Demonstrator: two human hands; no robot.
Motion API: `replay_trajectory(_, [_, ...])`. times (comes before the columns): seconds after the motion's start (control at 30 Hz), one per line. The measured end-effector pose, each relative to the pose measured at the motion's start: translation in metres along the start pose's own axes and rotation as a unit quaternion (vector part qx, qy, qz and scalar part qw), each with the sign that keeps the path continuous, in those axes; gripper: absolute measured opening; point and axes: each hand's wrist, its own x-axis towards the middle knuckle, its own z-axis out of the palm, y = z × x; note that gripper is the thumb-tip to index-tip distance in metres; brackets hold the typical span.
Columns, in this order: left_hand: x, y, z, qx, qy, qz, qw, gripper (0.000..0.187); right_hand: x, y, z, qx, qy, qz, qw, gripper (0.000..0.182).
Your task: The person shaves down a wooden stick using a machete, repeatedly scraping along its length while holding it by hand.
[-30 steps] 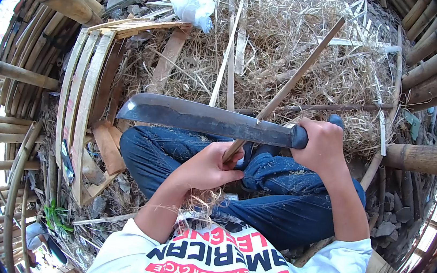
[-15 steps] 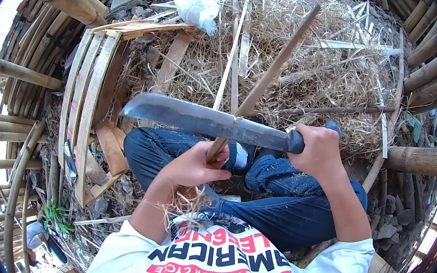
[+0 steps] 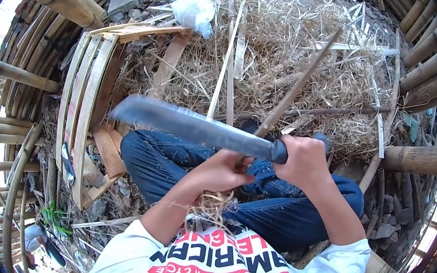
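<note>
My right hand (image 3: 305, 160) is closed round the handle of a machete (image 3: 192, 127). Its long, dark blade points left across my lap, slightly blurred towards the tip. Below the blade, my left hand (image 3: 222, 170) grips a bamboo strip (image 3: 301, 85) near its lower end. From there the strip slants up and right, passing behind the blade close to the handle. Part of the strip is hidden by the blade and fingers. Curled shavings (image 3: 213, 206) hang beside my left wrist. Under both hands are my crossed legs in blue jeans (image 3: 167, 160).
A wooden slatted crate (image 3: 94, 84) lies at the left. Straw-like shavings (image 3: 271, 51) cover the ground ahead, with long thin strips (image 3: 227, 62) among them. A white plastic bag (image 3: 194, 12) rests beyond the crate. Bamboo poles (image 3: 423, 164) stand along both sides.
My left hand has moved right with the bamboo strip, which now leans further right. The machete has shifted left and slightly down, its tip now blurred. The shavings by my wrist have moved right.
</note>
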Motion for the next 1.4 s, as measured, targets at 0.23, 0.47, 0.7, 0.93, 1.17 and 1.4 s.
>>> replay_trajectory(0.23, [-0.007,0.005,-0.013,0.035,-0.022,-0.037,0.998,0.032,0.009,0.01,-0.015,0.065,0.043,0.116,0.99,0.018])
replay_trajectory(0.47, [-0.013,0.004,-0.013,-0.006,-0.04,-0.068,0.997,0.032,0.017,0.024,-0.023,0.057,0.033,0.144,0.987,0.018])
replay_trajectory(0.7, [-0.01,0.011,-0.01,0.026,-0.058,-0.016,0.998,0.032,0.01,0.021,-0.008,0.018,0.017,0.062,0.998,0.021])
replay_trajectory(0.93, [-0.009,0.022,-0.005,0.054,-0.021,0.0,0.998,0.033,0.011,0.025,-0.023,0.006,0.046,0.101,0.994,0.019])
replay_trajectory(1.17, [-0.025,0.006,-0.006,0.012,-0.058,-0.043,0.997,0.03,0.019,0.067,-0.054,0.091,0.075,0.273,0.955,0.011])
replay_trajectory(1.4, [-0.02,0.02,-0.007,0.031,-0.041,-0.039,0.998,0.033,0.008,0.018,-0.018,-0.016,0.031,0.062,0.997,0.019])
